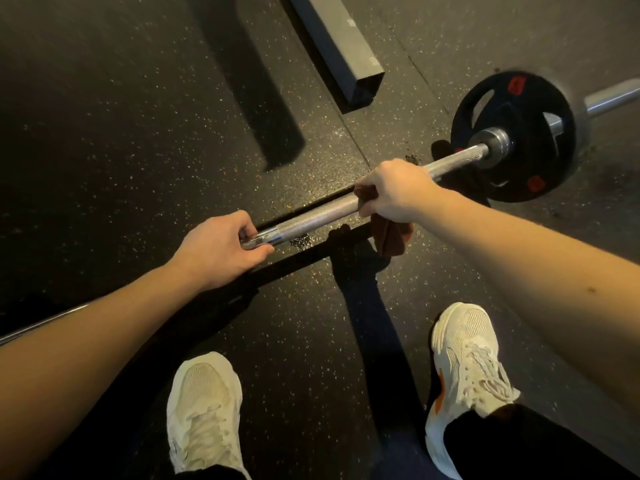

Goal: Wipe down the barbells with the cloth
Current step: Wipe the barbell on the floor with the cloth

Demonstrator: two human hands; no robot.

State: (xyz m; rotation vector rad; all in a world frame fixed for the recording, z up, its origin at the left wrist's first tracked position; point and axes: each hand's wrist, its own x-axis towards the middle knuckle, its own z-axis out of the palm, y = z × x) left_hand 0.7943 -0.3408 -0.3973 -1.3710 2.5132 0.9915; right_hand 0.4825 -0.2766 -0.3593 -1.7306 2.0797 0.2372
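The left hand (221, 247) sits left of the frame's centre. Its fingers and thumb are curled around the smooth, shiny section of the barbell (318, 213), gripping the bare steel. The right hand (394, 192) is higher and to the right, just above centre. It is closed over a reddish-brown cloth (393, 237) that is wrapped around the shaft. The loose part of the cloth hangs below the hand, and a small fold shows at the hand's left edge.

The barbell runs on a diagonal through both hands. It comes in at the lower left edge, passes under the left forearm, and rises to the upper right. A stretch of knurled shaft lies bare between the two hands. Past the right hand the shaft goes on to a collar and a black weight plate (530, 157) with red labels at the right of the frame. The bar's sleeve sticks out beyond the plate toward the upper right edge.

Underneath is a dark speckled rubber floor (138, 133), with the bar's shadow falling just below the shaft. A grey square beam (332, 39) lies at the upper middle. Two white shoes (204, 403) stand at the bottom, and the right one (467, 358) has orange trim.
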